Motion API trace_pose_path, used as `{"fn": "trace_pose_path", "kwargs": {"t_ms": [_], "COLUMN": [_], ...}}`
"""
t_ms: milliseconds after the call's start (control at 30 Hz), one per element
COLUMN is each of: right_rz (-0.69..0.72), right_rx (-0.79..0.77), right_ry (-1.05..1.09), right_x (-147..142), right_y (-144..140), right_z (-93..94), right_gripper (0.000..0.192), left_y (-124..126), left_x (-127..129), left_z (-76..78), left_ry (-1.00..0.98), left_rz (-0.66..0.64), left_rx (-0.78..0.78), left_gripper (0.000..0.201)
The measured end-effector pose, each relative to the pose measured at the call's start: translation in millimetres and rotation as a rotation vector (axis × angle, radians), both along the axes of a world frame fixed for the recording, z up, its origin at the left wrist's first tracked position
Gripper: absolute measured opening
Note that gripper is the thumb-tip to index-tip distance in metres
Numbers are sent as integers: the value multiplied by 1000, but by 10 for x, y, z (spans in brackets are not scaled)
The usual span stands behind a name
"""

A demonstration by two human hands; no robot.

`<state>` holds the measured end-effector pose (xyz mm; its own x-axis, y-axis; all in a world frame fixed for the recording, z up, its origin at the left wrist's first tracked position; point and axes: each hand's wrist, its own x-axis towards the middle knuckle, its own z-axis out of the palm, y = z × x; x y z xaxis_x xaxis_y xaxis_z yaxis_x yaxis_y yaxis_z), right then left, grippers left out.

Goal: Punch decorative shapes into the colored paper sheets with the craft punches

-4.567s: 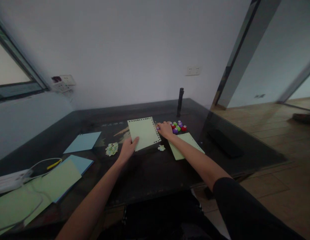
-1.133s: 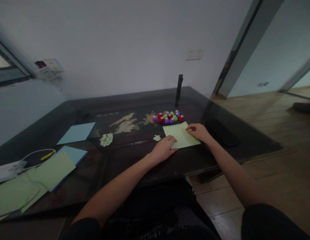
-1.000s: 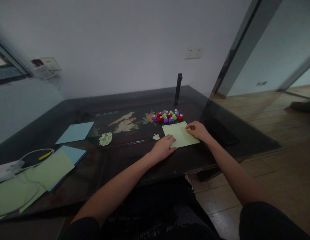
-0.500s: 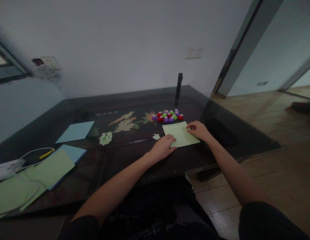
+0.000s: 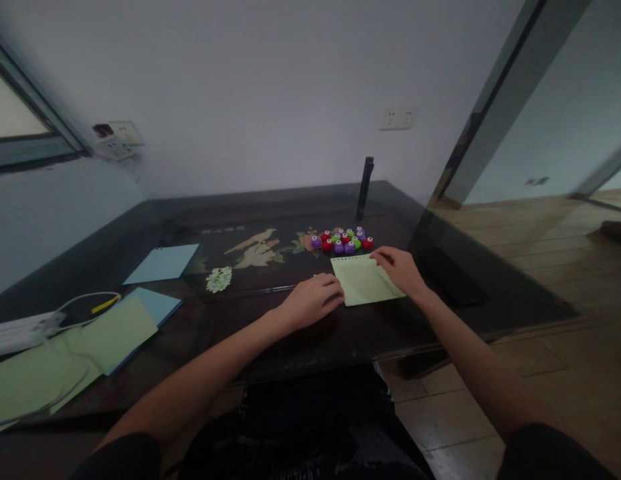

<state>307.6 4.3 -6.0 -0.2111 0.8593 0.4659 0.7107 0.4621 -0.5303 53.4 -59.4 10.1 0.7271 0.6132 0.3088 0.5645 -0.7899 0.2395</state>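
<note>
A stack of pale green paper sheets (image 5: 366, 281) with punched holes along the edges lies flat on the dark table (image 5: 290, 333). My left hand (image 5: 310, 301) rests on the table with loosely curled fingers, its fingertips at the stack's left edge. My right hand (image 5: 401, 268) lies on the stack's far right corner and pinches it there. Just beyond the paper sits a cluster of small red, purple and green craft punches (image 5: 343, 241).
A black upright cylinder (image 5: 365, 180) stands behind the punches. A pile of flower cutouts (image 5: 219, 279) and a blue sheet (image 5: 163, 263) lie to the left. Further left are green and blue sheets (image 5: 117, 330) and a white power strip (image 5: 17, 333). A flat black object (image 5: 451, 279) lies right.
The punched green sheet held mid-table 4.6 s ago now lies on the stack at the right. My left hand has since slid off its near corner to the left edge.
</note>
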Motion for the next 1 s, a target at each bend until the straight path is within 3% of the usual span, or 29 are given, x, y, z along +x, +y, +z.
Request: {"fn": "trace_pose_path", "kwargs": {"t_ms": [133,300,400,633,1000], "right_rz": [351,865,1028,1032,1016], "right_rx": [68,210,239,221,198], "right_ry": [-168,-468,-510,-467,-485], "right_x": [-428,-923,-1060,-1077,-1035], "right_y": [-235,-500,-567,-586,-613], "right_z": [63,-108,-218,-322,-239], "right_gripper": [38,45,50,55,56], "left_y": [-56,-141,-180,-208,-225], "left_x": [-323,-522,-538,-497,-482], "left_z": [-79,-309,-426,-444,-348], "left_ry": [84,139,160,188,169], "left_rz": [-41,-205,-300,-303,-313], "left_rx": [89,63,21,-9,62], "left_gripper": [25,20,18,17,21]}}
